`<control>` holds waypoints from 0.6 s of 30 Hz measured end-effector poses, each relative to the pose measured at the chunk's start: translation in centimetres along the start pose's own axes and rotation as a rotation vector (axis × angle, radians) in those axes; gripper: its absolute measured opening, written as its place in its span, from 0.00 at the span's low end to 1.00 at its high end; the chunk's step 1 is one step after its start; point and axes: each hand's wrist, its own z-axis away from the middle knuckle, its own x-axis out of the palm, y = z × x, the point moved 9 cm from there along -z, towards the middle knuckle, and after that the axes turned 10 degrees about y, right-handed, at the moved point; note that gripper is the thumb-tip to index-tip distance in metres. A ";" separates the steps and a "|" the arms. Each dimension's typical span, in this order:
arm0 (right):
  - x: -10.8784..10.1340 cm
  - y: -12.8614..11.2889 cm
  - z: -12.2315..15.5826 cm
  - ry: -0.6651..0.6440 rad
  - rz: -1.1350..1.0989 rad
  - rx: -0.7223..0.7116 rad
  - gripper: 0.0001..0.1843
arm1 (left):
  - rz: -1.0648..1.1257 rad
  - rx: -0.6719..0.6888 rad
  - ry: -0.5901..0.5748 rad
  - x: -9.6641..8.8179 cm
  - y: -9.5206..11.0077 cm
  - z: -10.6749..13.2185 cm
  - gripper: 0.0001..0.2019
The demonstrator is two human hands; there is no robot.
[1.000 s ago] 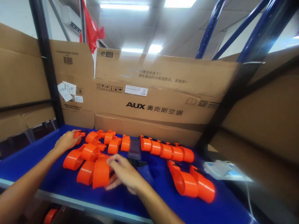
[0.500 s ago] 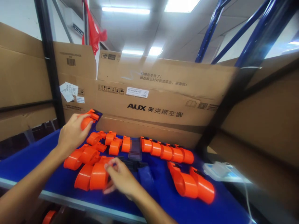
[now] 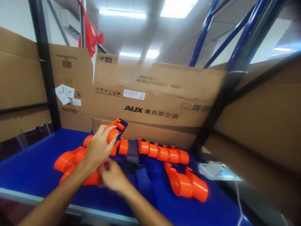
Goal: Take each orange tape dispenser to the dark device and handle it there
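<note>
My left hand (image 3: 98, 146) is closed on an orange curled plastic band (image 3: 112, 135) with a dark blue piece at its end, held up above the table. Lower down, my right hand (image 3: 114, 175) has its fingers curled at the edge of another orange curled band (image 3: 92, 179) lying on the blue table; the left wrist hides part of this contact. More orange bands lie left of my hands, one of them a wide curled band (image 3: 66, 160), partly covered by my left forearm. Dark blue and black straps (image 3: 142, 177) lie just right of my right hand.
A row of orange bands (image 3: 162, 153) runs along the back, beside a dark flat packet (image 3: 132, 150). Two larger orange bands (image 3: 184, 185) lie at the right. A white device (image 3: 217, 171) with a cable stands at the right edge. Cardboard (image 3: 152, 100) walls the back.
My left hand has moved right with its orange band, now above my right hand. My right hand has shifted slightly left, still at the band on the table. The camera view has shifted slightly.
</note>
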 end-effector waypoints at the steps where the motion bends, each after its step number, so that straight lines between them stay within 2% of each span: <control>1: -0.4 0.0 0.1 0.011 0.019 -0.009 0.19 | 0.005 0.000 0.000 0.1 0.1 0.0 0.18; 4: -1.1 0.1 0.4 0.017 0.083 -0.018 0.20 | 0.012 -0.010 0.006 0.4 0.2 0.1 0.18; 9: -1.1 0.0 0.8 -0.042 0.165 -0.034 0.21 | 0.056 -0.037 0.019 1.3 0.5 0.6 0.18; 11: -2.3 -0.4 1.2 -0.019 0.231 -0.077 0.20 | 0.091 -0.047 0.029 1.8 0.7 1.0 0.19; 13: -5.2 -1.5 1.7 0.094 0.305 -0.141 0.19 | 0.127 -0.049 0.043 2.4 1.0 1.5 0.19; 17: -15.1 -6.1 3.3 0.630 0.280 -0.402 0.14 | 0.212 -0.062 0.065 3.5 1.9 2.7 0.19; 18: -17.3 -6.8 3.6 0.732 0.235 -0.443 0.14 | 0.238 -0.068 0.059 3.9 2.3 3.0 0.19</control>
